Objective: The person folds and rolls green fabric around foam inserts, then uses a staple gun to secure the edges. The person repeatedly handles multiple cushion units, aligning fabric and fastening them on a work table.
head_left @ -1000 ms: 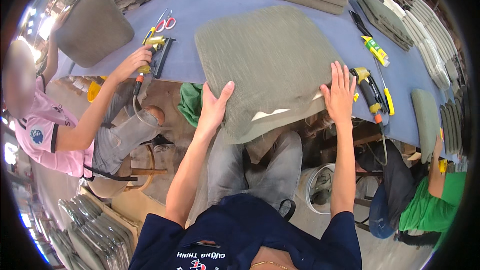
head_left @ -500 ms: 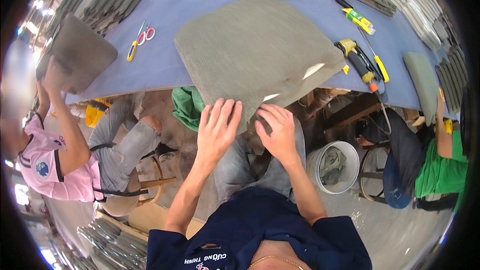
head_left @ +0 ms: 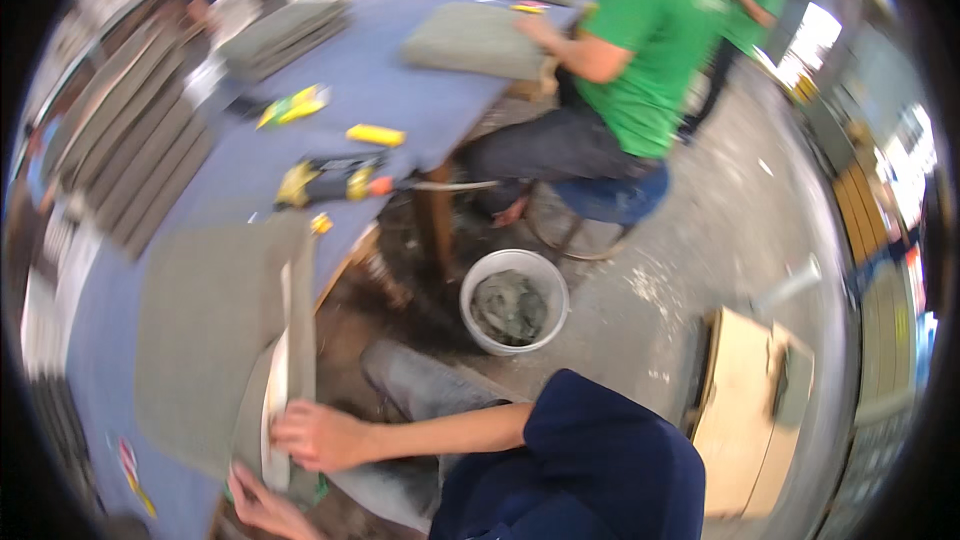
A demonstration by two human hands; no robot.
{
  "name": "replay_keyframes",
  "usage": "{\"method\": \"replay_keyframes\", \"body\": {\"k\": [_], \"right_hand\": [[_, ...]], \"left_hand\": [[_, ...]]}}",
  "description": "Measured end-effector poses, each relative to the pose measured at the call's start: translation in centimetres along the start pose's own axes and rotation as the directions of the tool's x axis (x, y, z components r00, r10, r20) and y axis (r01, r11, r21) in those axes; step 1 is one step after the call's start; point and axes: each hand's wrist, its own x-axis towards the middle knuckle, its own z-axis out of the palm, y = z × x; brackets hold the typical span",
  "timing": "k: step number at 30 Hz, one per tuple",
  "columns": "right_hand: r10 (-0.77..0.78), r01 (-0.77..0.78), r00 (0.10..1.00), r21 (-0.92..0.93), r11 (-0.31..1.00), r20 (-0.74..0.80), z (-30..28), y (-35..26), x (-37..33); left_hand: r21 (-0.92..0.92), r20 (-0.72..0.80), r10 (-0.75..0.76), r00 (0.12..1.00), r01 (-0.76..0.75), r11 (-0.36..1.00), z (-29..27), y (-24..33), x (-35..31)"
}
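Note:
A grey-green fabric-covered cushion [head_left: 205, 325] lies at the blue table's edge, its near corner overhanging. Along its near side the cover gapes, and a pale strip [head_left: 274, 405] of filling or lining shows. My right hand [head_left: 318, 435] has its fingers curled closed on the cover's edge beside this gap. Below it, my left hand [head_left: 265, 508] pinches the overhanging corner of the cover with its fingertips; motion blurs it somewhat.
On the blue table [head_left: 240, 170] lie a yellow-and-black hand tool [head_left: 325, 183] with a hose and a yellow-green tube [head_left: 292, 107]. Stacked grey cushions [head_left: 130, 145] stand beyond. A white bucket [head_left: 515, 302] of grey scraps is on the floor. A green-shirted person [head_left: 640, 50] sits at right.
The view has swung right, so the cushion and my hands now appear at lower left. My right hand has closed on the cover's open edge, and the gap shows more pale material.

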Motion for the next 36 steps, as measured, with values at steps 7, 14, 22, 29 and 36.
{"method": "replay_keyframes", "body": {"k": [7, 14, 22, 29, 36], "right_hand": [[-0.039, 0.038, 0.999, 0.034, 0.999, 0.02, -3.3, -1.9, -1.1], [0.136, -0.137, 0.99, 0.272, 0.953, 0.024, 0.8, -1.6, -1.0], [0.192, -0.285, 0.958, 0.646, 0.708, 0.212, -0.5, 0.4, -0.8], [0.559, -0.727, 0.637, 0.655, 0.207, 0.531, -0.7, 1.4, 0.6], [0.7, -0.829, 0.515, 0.495, 0.261, 0.495, -0.8, 2.6, 1.8]], "left_hand": [[0.075, 0.032, 0.195, 0.98, -0.197, 0.977, 3.9, 4.5, -3.0], [0.144, 0.079, 0.381, 0.921, -0.389, 0.91, 3.4, 4.8, -4.2], [0.026, 0.121, 0.333, 0.935, -0.339, 0.941, 3.4, 7.1, -5.4], [0.079, 0.262, 0.458, 0.849, -0.492, 0.867, 2.7, 5.2, -5.8], [0.144, 0.317, 0.496, 0.809, -0.557, 0.818, 1.9, 4.7, -5.8]]}}
